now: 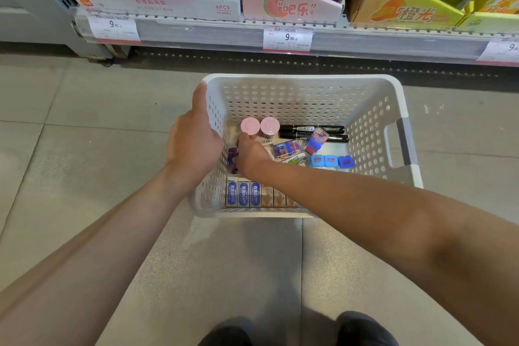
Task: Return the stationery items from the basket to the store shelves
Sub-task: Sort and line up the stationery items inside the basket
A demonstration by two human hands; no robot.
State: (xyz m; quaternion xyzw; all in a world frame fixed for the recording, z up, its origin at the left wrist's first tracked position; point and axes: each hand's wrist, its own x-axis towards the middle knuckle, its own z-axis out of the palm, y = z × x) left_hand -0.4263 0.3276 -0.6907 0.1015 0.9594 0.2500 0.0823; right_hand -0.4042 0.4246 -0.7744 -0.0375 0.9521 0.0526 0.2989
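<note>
Left grip [193, 143] clasping basket [373, 109] rim, right grip [250, 156] unclear, beside pink jars [259, 126], markers [311, 132] beyond

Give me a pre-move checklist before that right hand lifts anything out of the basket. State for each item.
1. Basket steadied: ok, the left hand holds its left rim.
2. Right hand down among the items: ok, it is inside the basket beside the two pink-lidded jars.
3. Firm grip on one item: cannot tell, the fingers are hidden behind the hand.
4. Which item is being taken: cannot tell, a blue item and the jars both lie at the hand.
5. Other stock clear of the hand: ok, the black markers and blue cases lie apart to its right.
6. Shelf slot chosen: cannot tell.
</note>
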